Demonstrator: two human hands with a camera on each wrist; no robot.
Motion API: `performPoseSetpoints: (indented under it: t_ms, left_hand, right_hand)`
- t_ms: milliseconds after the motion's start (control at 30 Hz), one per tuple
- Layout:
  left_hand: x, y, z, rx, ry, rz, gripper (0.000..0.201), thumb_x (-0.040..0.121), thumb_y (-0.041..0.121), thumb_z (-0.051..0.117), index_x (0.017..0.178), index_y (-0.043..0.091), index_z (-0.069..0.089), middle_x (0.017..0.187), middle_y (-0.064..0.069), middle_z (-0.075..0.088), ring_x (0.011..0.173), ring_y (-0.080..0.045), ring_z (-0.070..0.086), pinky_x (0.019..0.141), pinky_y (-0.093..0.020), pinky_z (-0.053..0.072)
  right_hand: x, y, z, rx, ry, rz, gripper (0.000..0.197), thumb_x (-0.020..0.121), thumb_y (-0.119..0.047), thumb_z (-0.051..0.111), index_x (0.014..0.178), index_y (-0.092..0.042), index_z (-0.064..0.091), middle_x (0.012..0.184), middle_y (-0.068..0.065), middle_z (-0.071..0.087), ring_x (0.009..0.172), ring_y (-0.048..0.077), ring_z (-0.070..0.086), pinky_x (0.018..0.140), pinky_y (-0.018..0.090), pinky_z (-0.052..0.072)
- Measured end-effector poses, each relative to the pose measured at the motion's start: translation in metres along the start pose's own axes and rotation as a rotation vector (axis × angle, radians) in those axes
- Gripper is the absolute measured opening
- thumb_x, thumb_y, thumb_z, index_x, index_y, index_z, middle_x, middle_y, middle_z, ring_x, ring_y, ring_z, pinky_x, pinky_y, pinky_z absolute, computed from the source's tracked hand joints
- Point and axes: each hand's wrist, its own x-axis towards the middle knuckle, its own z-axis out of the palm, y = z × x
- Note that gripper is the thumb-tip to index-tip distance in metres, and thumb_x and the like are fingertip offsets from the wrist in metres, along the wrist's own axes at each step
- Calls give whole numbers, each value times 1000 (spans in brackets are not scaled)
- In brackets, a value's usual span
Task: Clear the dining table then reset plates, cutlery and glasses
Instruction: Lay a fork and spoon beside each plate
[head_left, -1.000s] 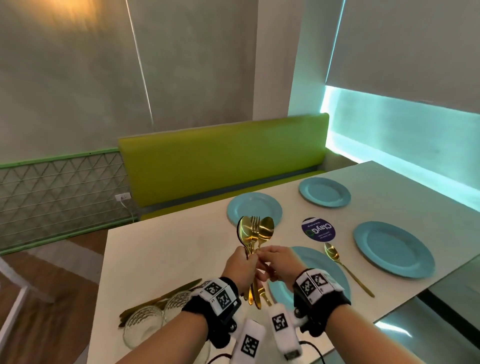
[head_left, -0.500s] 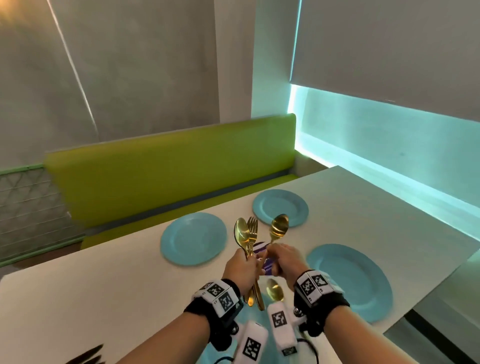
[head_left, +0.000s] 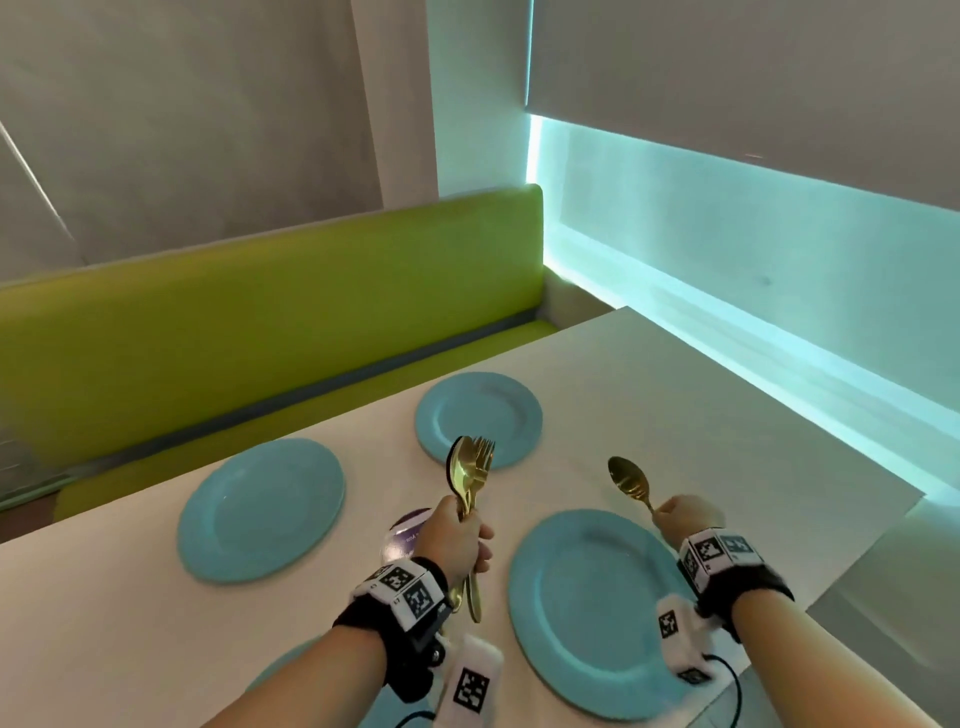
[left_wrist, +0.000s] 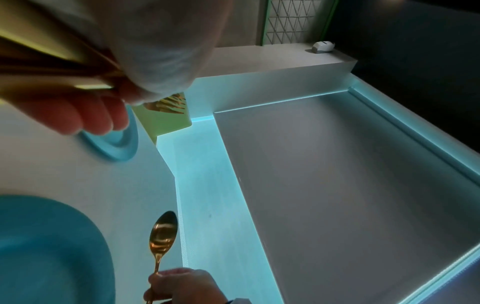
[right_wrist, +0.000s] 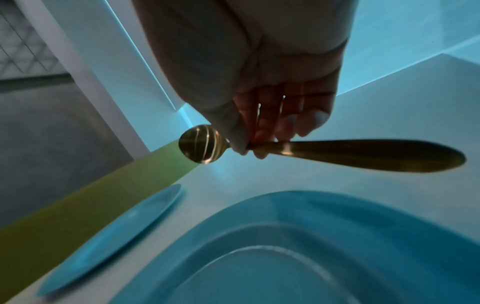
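My left hand (head_left: 457, 540) grips a bundle of gold cutlery (head_left: 470, 470), spoons and forks standing upright, above the white table (head_left: 130, 597) between the plates. My right hand (head_left: 685, 514) pinches the handle of a single gold spoon (head_left: 628, 480) just beyond the far rim of the near blue plate (head_left: 587, 613); the same spoon (right_wrist: 200, 147) shows in the right wrist view, above that plate (right_wrist: 285, 257). In the left wrist view the spoon (left_wrist: 162, 234) points upward from the right hand (left_wrist: 182, 286). Two more blue plates lie at left (head_left: 260, 509) and at the far side (head_left: 478, 418).
A purple round coaster (head_left: 408, 530) lies on the table, partly hidden behind my left hand. Part of another blue plate (head_left: 280, 670) shows under my left forearm. A green bench (head_left: 234, 332) runs along the table's far side. A lit ledge (head_left: 753, 332) borders the right.
My right hand has drawn one spoon out of the bundle and carried it right, past the near plate's far rim. The left hand keeps the bundle. My view has swung right.
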Motion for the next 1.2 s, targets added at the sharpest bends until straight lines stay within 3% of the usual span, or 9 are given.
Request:
performPoseSetpoints:
  t_ms: [300, 433, 600, 733, 867, 933, 1033, 1133, 1200]
  left_hand:
    - [20, 1, 28, -52, 19, -46, 17, 97, 15, 42, 84, 7, 51, 69, -7, 55, 54, -18, 56, 66, -33, 55]
    - [25, 2, 32, -124, 38, -30, 16, 96, 11, 42, 84, 6, 52, 73, -7, 52, 55, -16, 53, 52, -24, 54]
    - [28, 1, 33, -185, 50, -56, 16, 98, 12, 40, 87, 8, 51, 72, -6, 54, 55, -15, 54, 48, -21, 51]
    - [29, 0, 30, -194, 56, -50, 13, 99, 12, 40, 96, 5, 50, 73, -6, 54, 56, -14, 54, 48, -20, 51]
    - [28, -4, 26, -249, 54, -67, 9, 98, 8, 40, 94, 6, 48, 73, -8, 54, 56, -16, 55, 53, -24, 53]
    - [26, -7, 24, -262, 34, -78, 8, 98, 7, 39, 93, 6, 46, 73, -9, 54, 56, -18, 55, 55, -27, 53]
    - [18, -12, 19, -243, -17, -80, 6, 98, 8, 40, 96, 6, 46, 75, -10, 58, 58, -19, 59, 59, -29, 55]
    - [9, -15, 10, -184, -73, -56, 7, 97, 10, 42, 98, 9, 49, 77, -10, 64, 62, -19, 63, 73, -40, 58]
    - [2, -18, -1, -151, -89, -22, 11, 95, 11, 43, 99, 7, 53, 77, -11, 66, 62, -20, 63, 79, -44, 58]
  right_hand:
    - [38, 35, 10, -153, -100, 95, 27, 86, -32, 60, 97, -12, 74, 103, 5, 73, 97, 21, 67, 82, 25, 52]
    - [40, 33, 15, -175, -76, 86, 25, 87, -29, 56, 100, -16, 73, 108, 2, 72, 100, 20, 66, 84, 22, 50]
    - [38, 28, 17, -209, -47, 56, 22, 84, -25, 56, 97, -19, 74, 106, 0, 72, 99, 19, 67, 82, 21, 50]
    - [36, 23, 15, -125, -18, 68, 25, 85, -22, 57, 107, -15, 68, 115, 5, 68, 107, 23, 62, 86, 25, 48]
    - [19, -12, 7, -41, 9, -66, 33, 92, -35, 48, 101, -10, 67, 110, 12, 69, 105, 28, 61, 85, 29, 45]
    - [-1, -41, 8, -12, 2, -207, 29, 92, -32, 50, 103, -13, 69, 112, 9, 69, 107, 25, 61, 88, 27, 43]
    - [-43, -80, 24, 137, -118, -380, 28, 90, -34, 55, 100, -13, 71, 96, 5, 71, 86, 19, 62, 81, 28, 47]
    - [-90, -106, 46, 361, -310, -404, 30, 90, -35, 56, 86, -9, 71, 75, 3, 63, 62, 14, 54, 59, 26, 46]
    - [-113, -116, 56, 467, -330, -402, 31, 91, -33, 56, 77, -8, 69, 64, 3, 59, 54, 14, 49, 53, 24, 43]
